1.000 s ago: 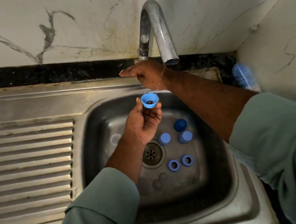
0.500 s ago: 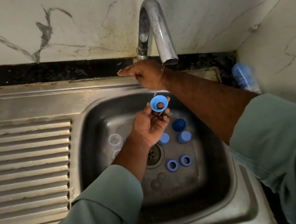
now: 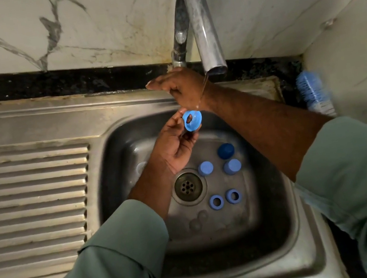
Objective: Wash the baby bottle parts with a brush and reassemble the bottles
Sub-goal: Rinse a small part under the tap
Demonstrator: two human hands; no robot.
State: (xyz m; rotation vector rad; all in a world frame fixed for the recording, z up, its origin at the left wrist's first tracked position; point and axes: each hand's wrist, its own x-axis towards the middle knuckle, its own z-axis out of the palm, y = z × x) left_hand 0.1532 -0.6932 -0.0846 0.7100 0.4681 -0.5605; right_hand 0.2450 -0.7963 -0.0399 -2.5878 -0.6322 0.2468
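Home kitchen: steel sink [image 3: 114, 130] with ribbed drainboard [image 3: 31, 199], tap [image 3: 198, 28], marble-look wall [image 3: 87, 22].

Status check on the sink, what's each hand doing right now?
Left hand pinches blue plastic collar ring under thin trickle. Right hand on steel tap base. Blue bottle brush untouched, right of basin.

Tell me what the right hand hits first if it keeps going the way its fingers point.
The right hand points left along the sink's back ledge. That way looks free as far as the picture shows; depth is uncertain.
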